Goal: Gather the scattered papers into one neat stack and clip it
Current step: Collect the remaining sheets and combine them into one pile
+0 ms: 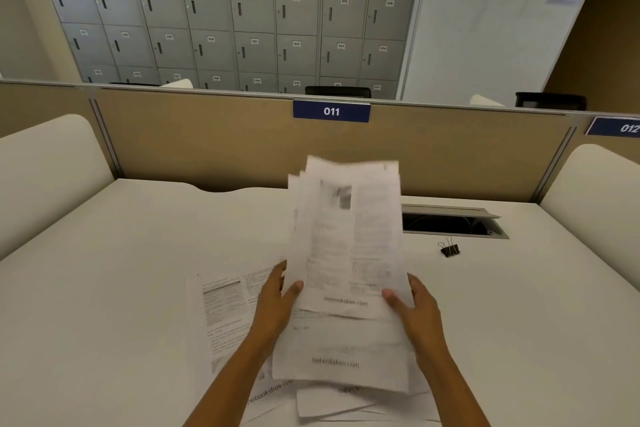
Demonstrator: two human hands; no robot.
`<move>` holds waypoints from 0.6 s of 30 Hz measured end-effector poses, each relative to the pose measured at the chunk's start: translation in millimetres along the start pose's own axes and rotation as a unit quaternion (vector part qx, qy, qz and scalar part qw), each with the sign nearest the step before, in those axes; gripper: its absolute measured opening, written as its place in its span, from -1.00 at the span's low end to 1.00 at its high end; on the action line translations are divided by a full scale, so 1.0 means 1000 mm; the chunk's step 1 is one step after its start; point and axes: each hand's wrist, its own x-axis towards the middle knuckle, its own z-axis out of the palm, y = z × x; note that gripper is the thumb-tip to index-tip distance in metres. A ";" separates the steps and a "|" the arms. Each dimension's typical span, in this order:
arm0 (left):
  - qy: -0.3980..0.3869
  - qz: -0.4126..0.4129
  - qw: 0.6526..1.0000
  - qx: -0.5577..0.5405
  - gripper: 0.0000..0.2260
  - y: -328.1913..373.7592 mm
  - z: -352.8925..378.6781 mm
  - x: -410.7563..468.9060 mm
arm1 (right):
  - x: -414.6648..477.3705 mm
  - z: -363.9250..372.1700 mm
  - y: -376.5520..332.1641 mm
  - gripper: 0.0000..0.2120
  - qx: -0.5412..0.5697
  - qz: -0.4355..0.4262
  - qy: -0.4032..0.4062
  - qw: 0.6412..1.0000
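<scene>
Both hands hold a loose bundle of printed papers (349, 236) upright above the white desk (121, 253), its sheets uneven at the top. My left hand (277, 295) grips the bundle's lower left edge and my right hand (412, 305) grips the lower right edge. More printed sheets lie flat on the desk: one (225, 315) to the left under my left forearm, and several overlapping ones (346, 357) below the bundle near the front edge. A black binder clip (449, 248) rests on the desk to the right, apart from the papers.
An open cable hatch (450, 222) is sunk into the desk behind the clip. A tan partition (207, 139) with a blue "011" label closes the back. White curved side dividers (41, 177) stand left and right. Grey lockers fill the wall beyond.
</scene>
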 end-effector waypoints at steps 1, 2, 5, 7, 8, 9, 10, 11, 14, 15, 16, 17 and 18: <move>0.003 0.030 0.999 -0.024 -0.65 0.009 0.000 -0.002 | -0.001 0.001 -0.007 -0.67 0.025 -0.025 0.011 0.999; 0.001 0.059 0.997 -0.048 -0.66 0.017 0.001 -0.003 | -0.002 0.003 -0.013 -0.68 0.056 -0.043 0.014 0.997; 0.005 0.097 0.989 -0.108 -0.66 0.038 0.001 -0.006 | -0.005 0.004 -0.024 -0.70 0.123 -0.063 0.006 0.990; 0.016 0.088 0.983 -0.157 -0.63 0.043 -0.002 -0.008 | -0.006 0.003 -0.024 -0.72 0.121 -0.063 -0.005 0.991; 0.019 0.080 0.980 -0.179 -0.59 0.044 -0.005 -0.008 | -0.007 0.002 -0.024 -0.70 0.118 -0.063 -0.016 0.991; 0.015 0.078 0.979 -0.190 -0.52 0.042 -0.008 -0.007 | -0.008 0.000 -0.023 -0.65 0.115 -0.062 -0.027 0.991; 0.005 0.080 0.979 -0.190 -0.43 0.040 -0.011 -0.006 | -0.010 -0.002 -0.022 -0.58 0.113 -0.059 -0.037 0.991; -0.010 0.081 0.980 -0.184 -0.38 0.038 -0.013 -0.005 | -0.010 -0.004 -0.021 -0.50 0.113 -0.057 -0.045 0.991; -0.051 0.073 0.982 -0.169 -0.32 0.038 -0.017 -0.002 | -0.008 -0.010 -0.020 -0.32 0.116 -0.052 -0.084 0.988; -0.062 0.071 0.983 -0.160 -0.31 0.038 -0.018 -0.002 | -0.008 -0.012 -0.020 -0.31 0.114 -0.048 -0.099 0.987; -0.073 0.070 0.984 -0.148 -0.31 0.039 -0.020 -0.002 | -0.007 -0.014 -0.021 -0.32 0.111 -0.044 -0.115 0.986; -0.083 0.069 0.985 -0.136 -0.31 0.040 -0.021 -0.002 | -0.006 -0.016 -0.021 -0.33 0.108 -0.041 -0.133 0.984; -0.095 0.066 0.986 -0.124 -0.30 0.041 -0.023 -0.002 | -0.005 -0.018 -0.021 -0.35 0.105 -0.042 -0.153 0.982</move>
